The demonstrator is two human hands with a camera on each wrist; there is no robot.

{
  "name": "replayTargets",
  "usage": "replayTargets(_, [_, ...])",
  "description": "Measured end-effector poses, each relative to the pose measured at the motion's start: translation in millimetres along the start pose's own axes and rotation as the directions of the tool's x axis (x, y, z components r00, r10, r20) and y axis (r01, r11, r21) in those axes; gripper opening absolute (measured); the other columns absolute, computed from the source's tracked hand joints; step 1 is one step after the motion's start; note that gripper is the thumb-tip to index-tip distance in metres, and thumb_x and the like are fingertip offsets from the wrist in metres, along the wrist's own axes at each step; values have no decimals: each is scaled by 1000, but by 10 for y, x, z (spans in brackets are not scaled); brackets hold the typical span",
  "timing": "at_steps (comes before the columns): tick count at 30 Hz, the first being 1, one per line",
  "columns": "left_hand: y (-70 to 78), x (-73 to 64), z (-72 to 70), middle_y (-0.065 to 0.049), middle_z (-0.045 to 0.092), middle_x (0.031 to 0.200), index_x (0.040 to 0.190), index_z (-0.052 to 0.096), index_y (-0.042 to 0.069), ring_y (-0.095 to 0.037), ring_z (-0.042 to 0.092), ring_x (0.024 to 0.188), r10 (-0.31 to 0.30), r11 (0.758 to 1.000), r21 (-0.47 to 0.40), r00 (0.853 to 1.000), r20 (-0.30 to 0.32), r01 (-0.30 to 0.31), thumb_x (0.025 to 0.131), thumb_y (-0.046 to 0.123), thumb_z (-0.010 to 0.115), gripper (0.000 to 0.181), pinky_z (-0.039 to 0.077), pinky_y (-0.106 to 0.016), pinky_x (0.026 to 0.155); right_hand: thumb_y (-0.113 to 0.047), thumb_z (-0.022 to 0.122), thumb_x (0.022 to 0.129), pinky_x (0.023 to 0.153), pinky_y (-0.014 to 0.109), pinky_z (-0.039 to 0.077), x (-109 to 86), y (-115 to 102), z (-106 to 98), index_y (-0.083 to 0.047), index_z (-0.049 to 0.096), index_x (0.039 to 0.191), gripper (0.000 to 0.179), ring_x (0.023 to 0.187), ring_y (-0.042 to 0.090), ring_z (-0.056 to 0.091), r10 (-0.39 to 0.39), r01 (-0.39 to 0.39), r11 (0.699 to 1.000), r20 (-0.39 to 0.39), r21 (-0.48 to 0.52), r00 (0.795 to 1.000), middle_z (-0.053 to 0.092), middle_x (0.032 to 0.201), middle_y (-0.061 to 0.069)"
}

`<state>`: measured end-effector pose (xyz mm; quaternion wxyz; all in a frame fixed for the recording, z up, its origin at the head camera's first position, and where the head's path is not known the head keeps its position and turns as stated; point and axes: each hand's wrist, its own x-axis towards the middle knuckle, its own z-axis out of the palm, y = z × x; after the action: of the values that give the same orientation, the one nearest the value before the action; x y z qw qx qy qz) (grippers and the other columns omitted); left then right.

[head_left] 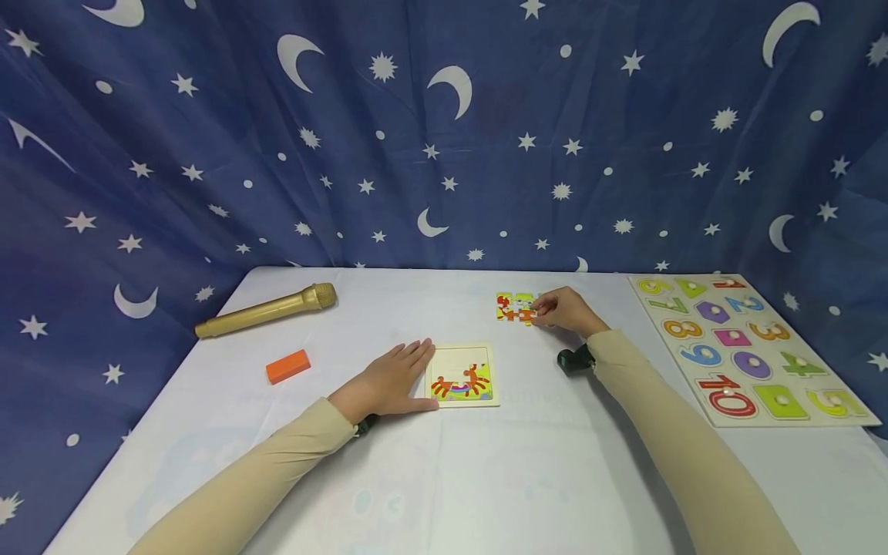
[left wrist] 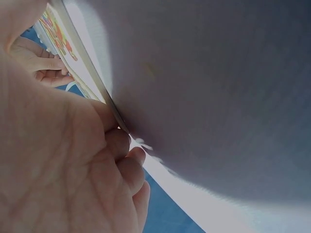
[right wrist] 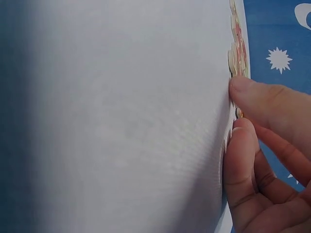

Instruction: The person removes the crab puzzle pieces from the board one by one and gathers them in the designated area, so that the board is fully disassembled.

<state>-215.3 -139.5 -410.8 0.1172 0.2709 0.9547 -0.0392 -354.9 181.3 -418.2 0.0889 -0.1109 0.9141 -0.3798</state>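
Puzzle tray (head_left: 461, 357), square, pale, wood-like, lying flat on the white-covered bench (head_left: 555, 470). Lower half filled with yellow-green pieces showing an orange animal (head_left: 461, 388); upper part bare, so roughly half done, I judge. Flat multicoloured loose pieces (head_left: 509, 306) clustered beyond the tray, rightward, presumably those left. Left hand (head_left: 395, 379) spread, fingers straight at the tray's left edge, gripping nothing. Right hand (head_left: 565, 310) curled, thumb and finger pinching a small puzzle piece (right wrist: 238, 113) at the cluster's edge. Piece mostly covered; lifted or not, cannot tell. Loose count unclear; left wrist view gives the tray only obliquely.
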Motion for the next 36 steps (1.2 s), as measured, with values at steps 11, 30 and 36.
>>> replayTargets(11, [3, -6, -14, -11, 15, 158, 151, 15, 3, -25, 18, 146, 1, 1000, -22, 1000, 7, -1, 87, 67, 44, 95, 18, -39, 120, -8, 75, 78, 61, 19, 45, -29, 37, -20, 2, 66, 111, 35, 72, 12, 54, 27, -27, 999, 10, 36, 1000, 66, 88, 9])
replayTargets(30, [-4, -16, -9, -11, 15, 158, 150, 14, 3, -25, 18, 146, 6, 1000, -6, 1000, -4, -6, 87, 68, 43, 95, 18, -38, 120, -7, 75, 78, 73, 20, 52, -486, -341, 150, 4, 65, 111, 36, 82, 11, 62, -206, 183, 969, 135, 165, 969, 67, 101, 20])
replayTargets(36, [1, -21, -13, -12, 17, 158, 150, 16, 3, -26, 20, 145, 11, 1000, -14, 1000, -9, -11, 87, 67, 44, 95, 19, -40, 120, -7, 76, 76, 77, 22, 55, -578, -467, 360, 4, 65, 109, 37, 83, 9, 64, -287, 238, 946, 230, 218, 930, 68, 102, 19])
